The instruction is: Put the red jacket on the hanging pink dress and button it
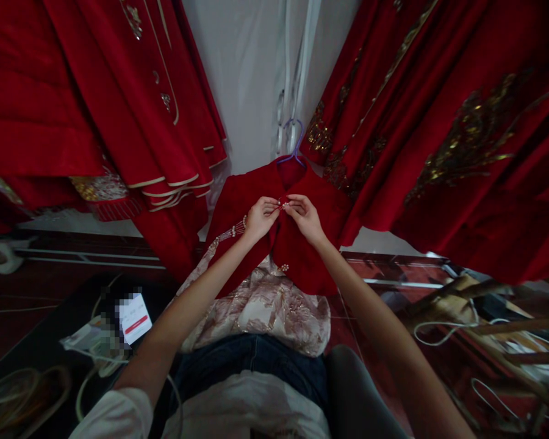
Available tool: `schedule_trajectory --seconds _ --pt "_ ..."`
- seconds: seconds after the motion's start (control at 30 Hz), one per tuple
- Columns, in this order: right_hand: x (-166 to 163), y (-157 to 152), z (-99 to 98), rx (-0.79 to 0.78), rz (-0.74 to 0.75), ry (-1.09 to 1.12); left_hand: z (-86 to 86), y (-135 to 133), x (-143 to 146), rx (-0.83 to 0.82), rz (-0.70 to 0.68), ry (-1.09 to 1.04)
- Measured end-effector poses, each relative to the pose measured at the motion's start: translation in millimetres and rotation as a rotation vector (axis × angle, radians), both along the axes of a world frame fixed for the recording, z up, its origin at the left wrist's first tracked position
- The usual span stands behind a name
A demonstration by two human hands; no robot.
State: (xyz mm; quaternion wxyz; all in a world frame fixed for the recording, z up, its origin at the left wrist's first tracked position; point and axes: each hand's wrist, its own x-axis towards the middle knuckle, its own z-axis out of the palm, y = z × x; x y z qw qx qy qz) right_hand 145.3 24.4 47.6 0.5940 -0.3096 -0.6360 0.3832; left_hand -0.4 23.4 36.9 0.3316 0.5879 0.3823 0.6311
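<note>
A red jacket [326, 195] hangs in front of me on a purple hanger [297, 145]. At its upper front opening, my left hand [261, 217] and my right hand [305, 217] come together, thumbs and fingertips pinched. Between them shows a small beaded fastening [283, 206] with red cord, one side in each hand; its finer details are too small to make out. A strand of beads [232, 232] crosses the jacket beside my left wrist. Lower on the front sits a little cluster of beads [283, 268]. Pale floral brocade [274, 308] spreads below the jacket, over my lap.
Red garments with trim [132, 110] hang at left, and more with gold embroidery [462, 134] at right. A phone with a lit screen [136, 318] lies on a dark surface [22, 341] at lower left. Wooden bars and cables [494, 329] are at lower right.
</note>
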Motion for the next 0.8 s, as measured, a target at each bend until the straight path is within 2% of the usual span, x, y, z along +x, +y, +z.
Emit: schedule_trajectory --seconds 0.23,0.4,0.6,0.8 --pt "3 2 4.1 0.012 -0.028 -0.036 -0.4 5 -5 -0.016 -0.042 0.177" --pt "-1 5 4.1 0.068 -0.124 -0.093 -0.5 1 -4 0.05 0.024 0.315" --pt "-1 1 6.1 0.084 -0.156 -0.082 16.3 -15 -2 0.211 0.191 0.601" --pt "6 -6 10.4 0.026 -0.171 -0.04 30.9 -17 0 0.219 0.242 0.758"
